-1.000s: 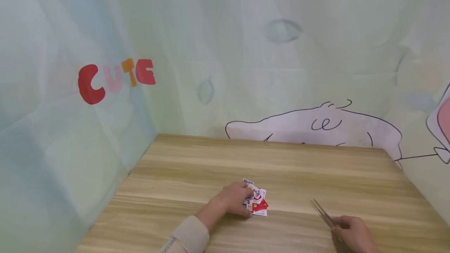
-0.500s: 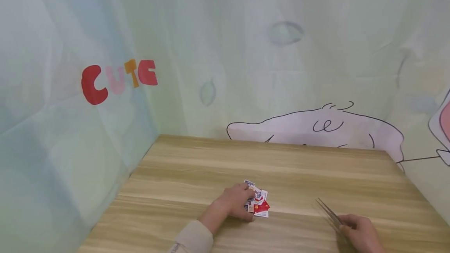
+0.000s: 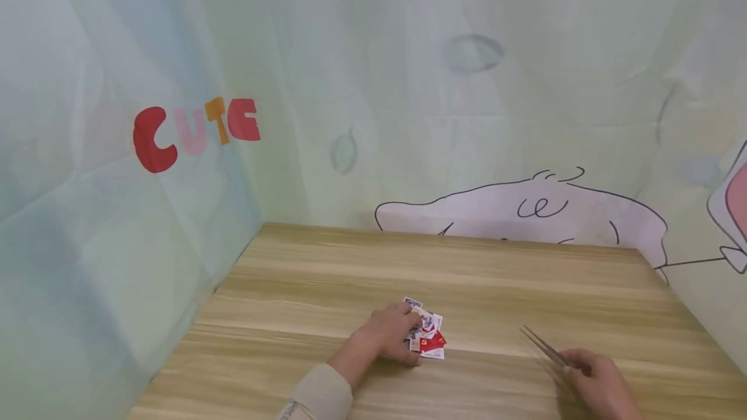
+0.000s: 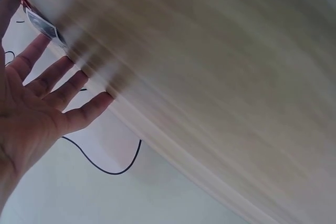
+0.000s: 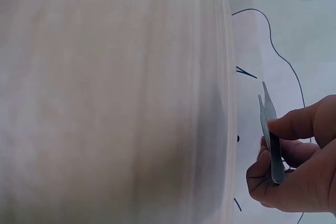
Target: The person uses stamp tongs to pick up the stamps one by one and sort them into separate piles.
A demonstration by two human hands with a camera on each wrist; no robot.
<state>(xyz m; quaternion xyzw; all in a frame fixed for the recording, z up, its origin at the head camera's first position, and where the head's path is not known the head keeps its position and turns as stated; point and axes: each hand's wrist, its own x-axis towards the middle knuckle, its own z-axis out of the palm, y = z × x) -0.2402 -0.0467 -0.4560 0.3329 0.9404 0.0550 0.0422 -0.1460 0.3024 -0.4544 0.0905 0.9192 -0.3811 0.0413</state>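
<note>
A small overlapping pile of printed stamps (image 3: 430, 341), mostly white-edged with red and blue pictures, lies on the wooden table. Over its left side rests my left hand (image 3: 391, 334), fingers spread and fingertips down on the tabletop, hiding part of the pile. One stamp (image 4: 43, 24) shows beside the fingers in the left wrist view. To the right, my right hand (image 3: 601, 382) pinches a pair of metal tweezers (image 5: 275, 158) between thumb and fingers. Their two tips stand slightly apart, hold nothing, and point toward the far left above the table.
The wood-grain table (image 3: 327, 264) runs back to a pale green cloth backdrop (image 3: 397, 115) with a cartoon drawing. More of this cloth (image 3: 87, 212), bearing coloured letters, hangs along the left side.
My right hand has shifted slightly right with the tweezers, whose tips now sit a little farther right and higher. The left hand stays on the stamps; the view wobbles slightly.
</note>
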